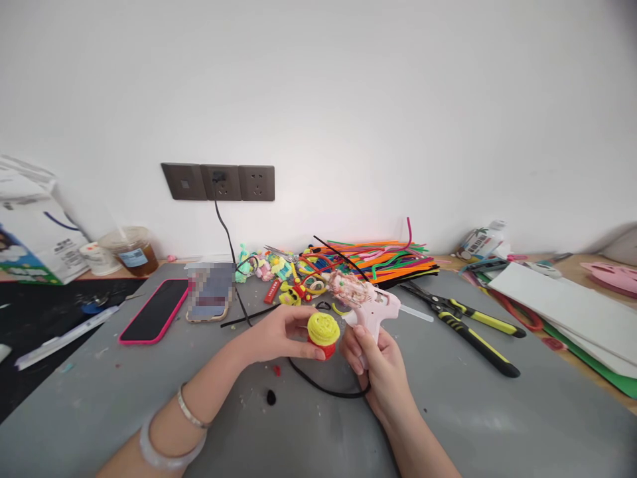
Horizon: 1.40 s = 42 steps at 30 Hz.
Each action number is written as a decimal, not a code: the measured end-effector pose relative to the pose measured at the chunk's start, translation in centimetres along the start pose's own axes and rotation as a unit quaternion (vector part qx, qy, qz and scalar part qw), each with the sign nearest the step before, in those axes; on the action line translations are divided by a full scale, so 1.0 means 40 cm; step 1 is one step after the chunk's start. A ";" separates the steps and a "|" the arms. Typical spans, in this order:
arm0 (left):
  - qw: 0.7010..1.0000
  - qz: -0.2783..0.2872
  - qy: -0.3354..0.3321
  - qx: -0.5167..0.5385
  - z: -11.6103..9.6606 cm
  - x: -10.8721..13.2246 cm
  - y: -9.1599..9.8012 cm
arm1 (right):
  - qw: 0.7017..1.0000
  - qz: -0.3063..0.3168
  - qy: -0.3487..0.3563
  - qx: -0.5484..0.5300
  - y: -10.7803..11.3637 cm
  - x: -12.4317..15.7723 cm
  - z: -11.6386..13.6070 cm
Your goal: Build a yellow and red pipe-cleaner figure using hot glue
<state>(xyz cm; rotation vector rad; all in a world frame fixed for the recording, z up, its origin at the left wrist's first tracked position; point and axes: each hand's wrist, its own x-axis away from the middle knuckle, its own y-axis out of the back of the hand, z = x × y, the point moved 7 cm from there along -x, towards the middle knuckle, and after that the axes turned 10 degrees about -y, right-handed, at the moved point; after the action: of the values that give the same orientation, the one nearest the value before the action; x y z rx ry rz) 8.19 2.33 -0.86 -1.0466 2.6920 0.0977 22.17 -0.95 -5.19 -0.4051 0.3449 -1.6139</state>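
Observation:
My left hand (281, 337) is closed round a small figure made of fuzzy pipe cleaner, with a coiled yellow top (323, 328) and a red lower part (326, 352). In my right hand (375, 355) is a pale pink hot glue gun (378, 309), gripped by its handle. Its nozzle points left, just beside the yellow top; whether they touch I cannot tell. From the gun's back a clear glue stick (417, 313) sticks out. A black cord (323, 390) curves below both hands.
Pipe cleaners (393, 262) and small fuzzy pieces (266, 265) lie behind my hands. Yellow-black pliers (465, 325) rest at right, near white sheets (562, 309). Two phones (156, 312) and an iced drink (132, 252) stand left. A cord hangs from the wall socket (223, 182).

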 end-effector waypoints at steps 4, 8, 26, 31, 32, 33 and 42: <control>1.000 0.002 0.003 0.004 0.000 0.000 -0.001 | 1.000 -0.011 0.000 0.002 0.006 -0.002 -0.001; 1.000 0.001 0.005 -0.001 0.003 0.001 0.001 | 1.000 -0.014 -0.013 0.020 0.008 -0.004 0.000; 1.000 0.002 0.011 -0.010 0.012 0.002 0.009 | 0.998 -0.028 -0.058 0.014 0.037 -0.019 -0.039; 1.000 0.004 0.003 -0.020 0.010 0.002 0.008 | 0.998 -0.040 -0.053 0.016 0.045 -0.021 -0.046; 1.000 0.004 0.003 -0.020 0.010 0.002 0.008 | 0.998 -0.041 -0.050 0.015 0.045 -0.020 -0.045; 1.000 0.003 0.003 -0.020 0.010 0.002 0.009 | 0.998 -0.043 -0.046 0.014 0.044 -0.020 -0.043; 0.999 -0.004 0.007 -0.037 0.012 0.004 0.013 | 0.999 -0.030 -0.037 0.008 0.015 -0.010 -0.009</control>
<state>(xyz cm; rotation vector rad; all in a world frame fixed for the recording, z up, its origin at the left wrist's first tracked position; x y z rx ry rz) 7.83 2.68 -1.38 -1.0822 2.7153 0.1907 22.55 -0.62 -5.80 -0.4657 0.2657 -1.6554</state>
